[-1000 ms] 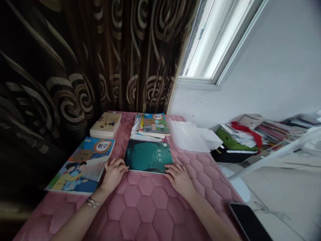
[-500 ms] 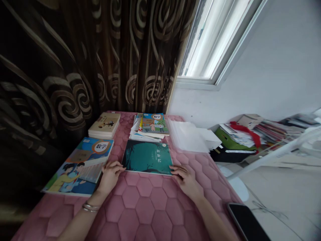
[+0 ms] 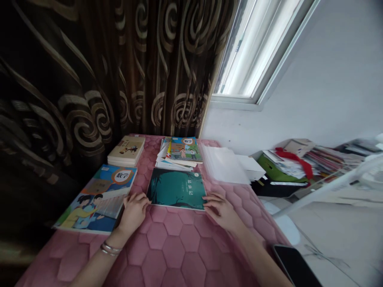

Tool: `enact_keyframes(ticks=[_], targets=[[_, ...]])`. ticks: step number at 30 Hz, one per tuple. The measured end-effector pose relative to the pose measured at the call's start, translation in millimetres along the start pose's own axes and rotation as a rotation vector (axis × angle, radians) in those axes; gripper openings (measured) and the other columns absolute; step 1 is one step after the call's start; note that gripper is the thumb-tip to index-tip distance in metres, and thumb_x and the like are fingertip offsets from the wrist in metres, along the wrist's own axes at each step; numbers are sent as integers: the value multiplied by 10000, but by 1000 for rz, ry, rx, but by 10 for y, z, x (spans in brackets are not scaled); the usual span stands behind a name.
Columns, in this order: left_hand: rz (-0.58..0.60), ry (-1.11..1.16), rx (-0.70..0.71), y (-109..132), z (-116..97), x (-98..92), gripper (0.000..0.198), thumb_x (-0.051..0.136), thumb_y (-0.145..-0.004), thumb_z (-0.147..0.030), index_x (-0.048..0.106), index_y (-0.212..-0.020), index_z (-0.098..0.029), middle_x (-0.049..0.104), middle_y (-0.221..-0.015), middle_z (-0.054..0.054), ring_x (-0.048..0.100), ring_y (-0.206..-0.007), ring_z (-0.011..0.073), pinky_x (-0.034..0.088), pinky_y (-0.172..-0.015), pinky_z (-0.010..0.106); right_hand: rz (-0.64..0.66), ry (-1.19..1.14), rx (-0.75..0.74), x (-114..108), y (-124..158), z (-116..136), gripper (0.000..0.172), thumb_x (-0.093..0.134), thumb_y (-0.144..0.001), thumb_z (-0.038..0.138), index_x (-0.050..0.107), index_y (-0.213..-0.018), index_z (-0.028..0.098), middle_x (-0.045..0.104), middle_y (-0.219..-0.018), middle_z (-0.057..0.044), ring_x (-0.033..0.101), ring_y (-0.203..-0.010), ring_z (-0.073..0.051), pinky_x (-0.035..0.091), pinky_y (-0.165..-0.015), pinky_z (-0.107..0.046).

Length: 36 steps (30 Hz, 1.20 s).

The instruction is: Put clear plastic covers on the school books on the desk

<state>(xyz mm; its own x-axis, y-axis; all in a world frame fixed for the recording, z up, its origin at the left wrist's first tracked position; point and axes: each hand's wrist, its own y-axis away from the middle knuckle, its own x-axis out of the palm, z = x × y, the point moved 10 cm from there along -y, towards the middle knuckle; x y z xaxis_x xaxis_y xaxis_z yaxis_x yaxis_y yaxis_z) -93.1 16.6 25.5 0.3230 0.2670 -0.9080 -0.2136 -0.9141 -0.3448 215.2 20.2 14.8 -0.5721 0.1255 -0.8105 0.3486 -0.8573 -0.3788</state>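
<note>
A dark green book lies flat on the pink hexagon-patterned cover, in the middle. My left hand pinches its lower left corner, and my right hand has its fingertips on the right edge near the lower corner. To the left lies a large blue book with children on its cover, close beside my left wrist. Behind the green book, a smaller blue book rests on some loose papers.
Tan books are stacked at the back left. Clear plastic sleeves and a white box lie at the back right. A phone is at the front right edge. A patterned curtain hangs behind.
The view has shifted slightly. Both hands remain at the green book's lower corners, and the books have not visibly moved on the cover.
</note>
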Motion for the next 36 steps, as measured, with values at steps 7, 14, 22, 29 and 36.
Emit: enact_keyframes(ticks=[7, 14, 22, 29, 36], targets=[[19, -207, 191, -103, -617, 23, 109, 647, -853, -242, 675, -958, -229, 654, -1017, 46, 539, -1048, 249, 337, -945, 461, 225, 335, 145, 253, -873, -119, 356, 476, -945, 326, 587, -1256, 193, 540, -1365, -113, 497, -1254, -222, 385, -1051, -361], [69, -404, 597, -83, -974, 264, 218, 523, -925, -147, 610, -1118, -197, 642, -980, 43, 544, -971, 190, 350, -963, 394, 266, 402, 234, 445, -1364, -303, 376, 435, -961, 352, 569, -1254, 156, 543, -1345, -167, 522, -1217, -280, 401, -995, -410], [50, -461, 667, 4, -826, 206, 208, 509, -917, -111, 625, -1084, -155, 652, -917, 63, 566, -904, 202, 364, -943, 387, 359, 410, 246, 306, -1068, -214, 283, 544, -899, 394, 692, -1037, 196, 707, -1083, -123, 636, -1029, -279, 430, -887, -397], [74, -415, 652, -58, -550, 176, 277, 528, -881, -49, 624, -1111, -170, 660, -964, 74, 567, -932, 204, 353, -934, 374, 413, 287, 280, 171, -421, -11, 240, 634, -834, 395, 691, -681, 218, 725, -797, -49, 660, -747, -188, 401, -604, -251], [68, -454, 623, -618, -446, 299, 222, 519, -891, -73, 646, -1035, -184, 639, -930, 56, 547, -907, 199, 337, -939, 378, 344, -7, 448, 374, -122, -2, 405, 591, -832, 353, 448, -483, 205, 550, -521, 6, 522, -521, -129, 302, -491, -243]])
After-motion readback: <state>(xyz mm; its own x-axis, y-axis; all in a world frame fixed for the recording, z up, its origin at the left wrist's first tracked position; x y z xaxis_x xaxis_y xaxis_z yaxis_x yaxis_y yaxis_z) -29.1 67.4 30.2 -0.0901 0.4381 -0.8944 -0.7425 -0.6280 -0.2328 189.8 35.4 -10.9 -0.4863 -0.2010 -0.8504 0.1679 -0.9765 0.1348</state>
